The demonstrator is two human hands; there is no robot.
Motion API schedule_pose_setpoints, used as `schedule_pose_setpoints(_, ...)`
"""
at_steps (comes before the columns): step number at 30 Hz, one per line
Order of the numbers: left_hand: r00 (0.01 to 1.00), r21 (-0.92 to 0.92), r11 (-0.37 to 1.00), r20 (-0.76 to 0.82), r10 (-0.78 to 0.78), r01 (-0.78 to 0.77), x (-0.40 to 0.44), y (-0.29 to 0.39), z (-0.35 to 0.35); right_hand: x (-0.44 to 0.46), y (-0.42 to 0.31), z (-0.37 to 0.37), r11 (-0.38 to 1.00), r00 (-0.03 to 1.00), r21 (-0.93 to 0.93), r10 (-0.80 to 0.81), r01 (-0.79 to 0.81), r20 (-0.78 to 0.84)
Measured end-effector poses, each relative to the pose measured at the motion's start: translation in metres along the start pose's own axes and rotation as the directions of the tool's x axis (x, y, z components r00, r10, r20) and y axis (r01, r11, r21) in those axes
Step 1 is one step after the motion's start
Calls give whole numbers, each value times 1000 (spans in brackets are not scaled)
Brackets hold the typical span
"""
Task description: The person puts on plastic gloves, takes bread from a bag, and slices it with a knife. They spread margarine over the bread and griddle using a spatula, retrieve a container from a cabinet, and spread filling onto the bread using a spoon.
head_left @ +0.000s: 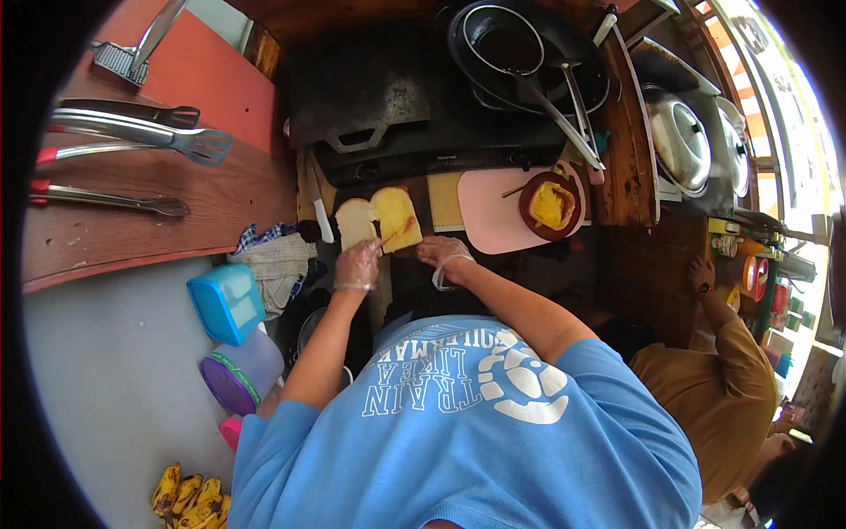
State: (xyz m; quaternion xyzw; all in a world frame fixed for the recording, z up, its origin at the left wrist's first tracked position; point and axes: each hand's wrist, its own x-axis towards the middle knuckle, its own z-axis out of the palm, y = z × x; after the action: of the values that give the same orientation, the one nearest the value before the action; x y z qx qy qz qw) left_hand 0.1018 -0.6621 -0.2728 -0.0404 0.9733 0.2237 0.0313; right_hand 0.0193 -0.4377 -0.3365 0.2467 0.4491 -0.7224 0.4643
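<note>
Two slices of bread lie side by side in front of me: a pale slice (355, 222) on the left and a yellow-coated slice (394, 208) on the right. My left hand (357, 266), in a clear plastic glove, is closed at the lower edge of the bread. From its fingers a thin reddish-brown tool (399, 233) slants across the yellow slice; its exact kind is hard to make out. My right hand (443, 254), also gloved, has its fingertips closed at the yellow slice's lower right corner. A white-handled knife (321, 212) lies left of the bread.
A pink cutting board (493, 216) carries a brown plate (532, 220) with yellow-filled bread. Behind stand a black stove (441, 160) and a pan (582, 88). Tongs (132, 198) lie on the left counter. A blue container (225, 304) stands below; another person (705, 397) is at right.
</note>
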Motion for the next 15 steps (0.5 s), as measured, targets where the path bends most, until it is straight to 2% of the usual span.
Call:
schedule_pose_setpoints(1,1000,2,1000,1,1,-1,-8,3,-5,2,1,-3,1000,1000,-3,-7,7,17)
schedule_pose_setpoints(3,991,-196,980,-114,-64,41,-24,5,-13,-2,2,-5,1000,999,-1,-9,9,33)
schedule_pose_setpoints(4,991,-194,980,-114,-65,42,-30,-1,-8,-6,-2,-3,1000,999,0,-11,11,44)
schedule_pose_setpoints(6,873,-370,881,-273,-405,294,-38,-20,9,-8,-6,1,1000,998,-3,-14,15,59)
schedule_pose_setpoints(7,871,-371,881,-277,-406,293,-37,-24,13,-4,-5,-1,1000,998,10,0,-1,64)
schedule_pose_setpoints(9,777,-278,883,-422,-467,379,-34,-32,20,-3,-4,-3,1000,997,17,15,-17,70)
schedule_pose_setpoints(11,759,-309,850,-390,-522,426,-33,-38,29,-6,-7,-3,1000,994,16,20,-21,108)
schedule_pose_setpoints(13,751,-370,775,-246,-613,512,-29,-23,24,-1,-4,-8,1000,992,15,15,-17,124)
schedule_pose_setpoints(14,767,-489,745,-213,-605,452,-28,-24,31,1,-2,-11,1000,991,21,9,-12,137)
schedule_pose_setpoints(15,765,-491,744,-214,-608,454,-27,-29,41,1,-4,-12,1000,990,18,11,-14,138)
